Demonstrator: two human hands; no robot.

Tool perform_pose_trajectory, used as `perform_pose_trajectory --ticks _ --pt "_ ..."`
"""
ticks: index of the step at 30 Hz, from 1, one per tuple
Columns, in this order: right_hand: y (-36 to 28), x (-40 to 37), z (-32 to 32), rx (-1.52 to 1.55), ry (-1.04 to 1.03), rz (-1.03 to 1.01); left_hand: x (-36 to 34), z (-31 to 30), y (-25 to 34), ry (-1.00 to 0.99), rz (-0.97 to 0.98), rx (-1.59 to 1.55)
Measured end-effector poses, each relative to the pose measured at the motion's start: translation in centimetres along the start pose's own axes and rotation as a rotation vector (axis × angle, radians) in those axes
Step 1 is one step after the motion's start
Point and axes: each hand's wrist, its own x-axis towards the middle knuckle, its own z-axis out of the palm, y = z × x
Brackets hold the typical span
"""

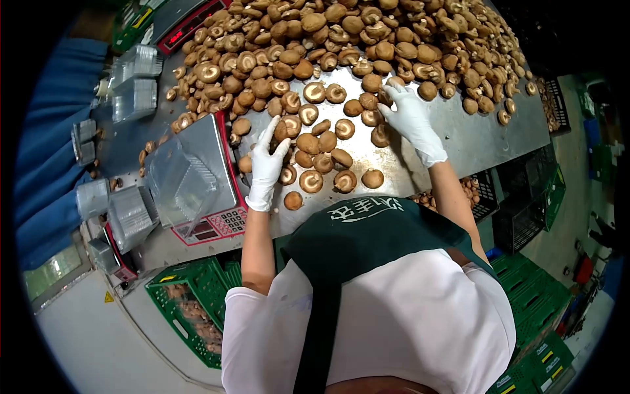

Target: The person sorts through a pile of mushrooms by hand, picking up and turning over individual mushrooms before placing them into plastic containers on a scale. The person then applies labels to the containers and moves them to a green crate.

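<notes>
My left hand [265,169], in a white glove, rests at the left of a loose group of brown mushrooms. Its thumb and fingers are apart, beside a mushroom [289,126] that lies on the metal table. My right hand [408,119], gloved alike, reaches in from the right with fingers spread, close to a mushroom [369,101] at the pile's near edge. Whether its fingertips touch any mushroom is hard to tell. Between the hands lie several mushrooms, some cap up, others gills up, such as one mushroom [311,181] near the apron.
A large mushroom pile [367,33] covers the table's far side. Left of my left hand, a clear plastic tray [184,180] sits on a red-edged scale [226,164]. Stacked clear trays [133,213] stand farther left. Green crates [190,308] and black crates [518,217] are below the table.
</notes>
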Motion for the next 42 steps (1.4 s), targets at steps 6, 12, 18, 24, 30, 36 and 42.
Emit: perform_pose_trajectory --ticks 6,12,18,24,30,36,42 --pt "-2.5 -1.2 6.1 -0.185 0.031 -0.307 -0.4 1.3 0.5 0.018 -0.073 -0.198" --pt "-3.0 -3.9 4.6 -0.027 0.055 -0.234 -0.8 2.7 1.4 0.068 -0.082 -0.189" --pt "-5.4 -5.7 4.4 1.142 -0.369 0.206 -2.4 7.4 3.8 -0.031 0.239 0.074" --pt "-1.5 -8.8 1.3 0.873 -0.414 0.287 -3.5 7.2 3.6 -0.140 0.322 0.206" --pt "7.5 -12.6 -5.9 0.589 -0.379 0.468 -3.2 1.0 -0.6 0.249 -0.020 0.065" --pt "10.5 -14.0 -9.2 -0.213 -0.531 0.550 -2.8 -2.3 -4.2 0.275 -0.055 0.578" --pt "8.3 -12.0 -5.8 0.124 -0.326 0.482 -2.1 -1.5 -3.7 0.137 -0.234 0.715"
